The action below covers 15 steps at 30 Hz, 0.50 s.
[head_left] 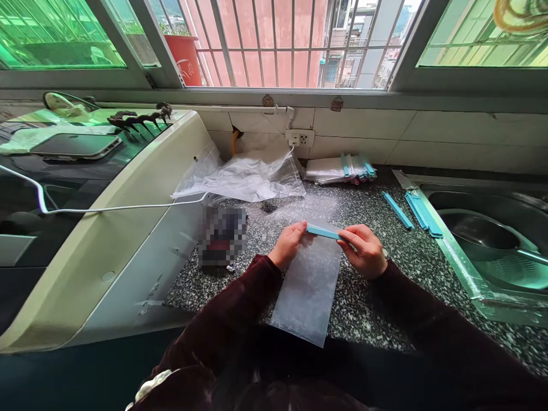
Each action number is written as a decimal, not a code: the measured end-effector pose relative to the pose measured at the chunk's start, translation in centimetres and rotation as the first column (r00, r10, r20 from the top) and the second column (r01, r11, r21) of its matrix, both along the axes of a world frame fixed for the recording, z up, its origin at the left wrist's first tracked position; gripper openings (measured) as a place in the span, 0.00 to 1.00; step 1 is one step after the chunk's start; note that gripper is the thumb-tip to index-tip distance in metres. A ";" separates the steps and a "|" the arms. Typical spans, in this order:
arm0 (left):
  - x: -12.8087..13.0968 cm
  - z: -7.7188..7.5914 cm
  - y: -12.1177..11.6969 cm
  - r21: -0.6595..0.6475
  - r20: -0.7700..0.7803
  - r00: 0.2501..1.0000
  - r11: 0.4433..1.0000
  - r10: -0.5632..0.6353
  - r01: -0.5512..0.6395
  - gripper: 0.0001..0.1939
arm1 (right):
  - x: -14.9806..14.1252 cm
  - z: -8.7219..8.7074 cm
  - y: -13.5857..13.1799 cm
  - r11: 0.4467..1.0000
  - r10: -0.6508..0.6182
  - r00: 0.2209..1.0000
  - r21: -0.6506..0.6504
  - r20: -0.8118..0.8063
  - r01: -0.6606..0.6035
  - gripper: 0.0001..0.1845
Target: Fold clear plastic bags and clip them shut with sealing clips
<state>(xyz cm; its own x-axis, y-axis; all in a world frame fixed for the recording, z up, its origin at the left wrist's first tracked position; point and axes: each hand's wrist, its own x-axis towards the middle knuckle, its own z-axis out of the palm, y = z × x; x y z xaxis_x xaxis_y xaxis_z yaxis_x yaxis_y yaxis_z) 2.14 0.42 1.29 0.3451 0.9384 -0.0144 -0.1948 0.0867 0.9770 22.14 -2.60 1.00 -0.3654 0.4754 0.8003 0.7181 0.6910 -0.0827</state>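
A flat blue strip (323, 232) is pinched at its two ends between my hands. Fingers and thumb of my left hand (289, 244) close on its left end. At the other end, my right hand (363, 249) grips it the same way. From the strip hangs a clear plastic bag (308, 288), its lower end reaching over the counter's front edge. The strip lies across the bag near its top; whether it is clipped or stuck on I cannot tell. To the right lie a loose blue strip (397, 210) and a small pile of blue strips (423, 214).
Crumpled clear plastic (257, 174) and a stack of bags with blue strips (334, 169) lie along the back wall. A blurred dark object (222, 237) sits left. At right is a sink (466, 279) with a pan (479, 231); a white cable (128, 208) crosses at left.
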 end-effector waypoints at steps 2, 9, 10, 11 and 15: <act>0.1 0.1 0.0 -0.016 -0.012 1.000 1.000 0.007 -0.007 0.25 | 0.0 -0.1 0.0 1.000 -0.006 1.000 -0.011 -0.003 0.006 0.10; 0.1 0.2 0.0 -0.047 -0.002 1.000 0.999 0.020 -0.020 0.24 | 0.0 -0.1 0.0 1.000 -0.006 1.000 -0.028 -0.026 0.006 0.10; 0.1 0.2 0.0 -0.058 0.007 1.000 0.998 0.021 -0.020 0.24 | -0.1 -0.1 0.0 1.000 -0.006 1.000 -0.020 -0.025 0.006 0.10; 0.1 0.1 0.0 -0.068 0.015 1.000 0.998 0.019 -0.018 0.24 | -0.1 -0.1 0.0 1.000 -0.005 1.000 -0.012 -0.024 0.004 0.10; 0.1 -0.2 0.1 -0.065 0.031 0.999 0.998 0.011 -0.009 0.24 | -0.2 0.0 0.0 1.000 -0.004 1.000 -0.006 -0.020 0.004 0.09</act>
